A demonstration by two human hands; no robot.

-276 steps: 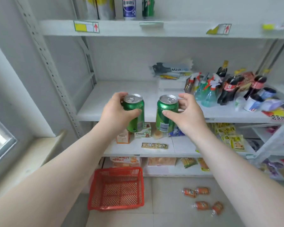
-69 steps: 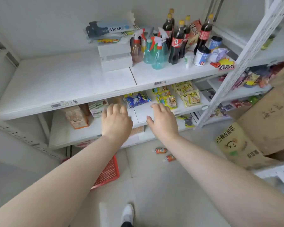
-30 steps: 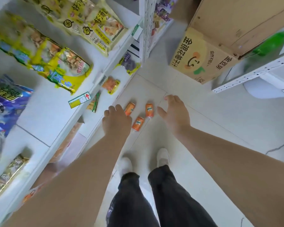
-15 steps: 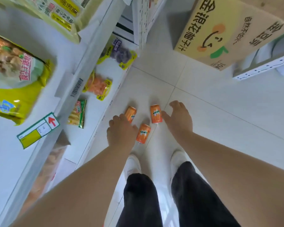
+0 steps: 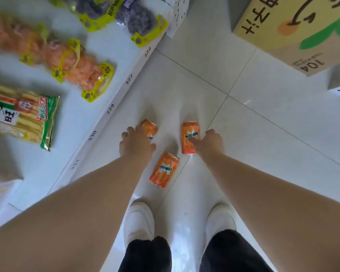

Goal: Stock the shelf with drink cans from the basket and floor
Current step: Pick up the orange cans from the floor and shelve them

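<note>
1. Three orange Mirinda cans lie on their sides on the white tiled floor [image 5: 263,134], in front of the person's white shoes [image 5: 138,218]
2. The far-left can [image 5: 150,130] lies with its long axis running up and slightly right in the view; the end nearer the person is hidden under the left hand
3. The far-right can [image 5: 189,138] lies nearly straight up and down the view, its silver rim end toward the person, with the logo reading across its middle
4. The near can [image 5: 164,169] sits between and below the other two, tilted so its upper end leans right and its silver rim end points down-left toward the shoes; nothing touches it
5. The left hand [image 5: 135,144] reaches down with the arm extended, palm down, fingers curled over the far-left can; contact is visible, but whether the grasp is fully closed cannot be told
6. The right hand [image 5: 211,143] reaches down likewise, its thumb lying across the right side of the far-right can, the other fingers curled behind it; again the grasp is not clearly closed
7. To the left, the bottom shelf [image 5: 98,122] holds snack packets [image 5: 24,116]; a cardboard box [image 5: 294,32] stands at upper right
</note>
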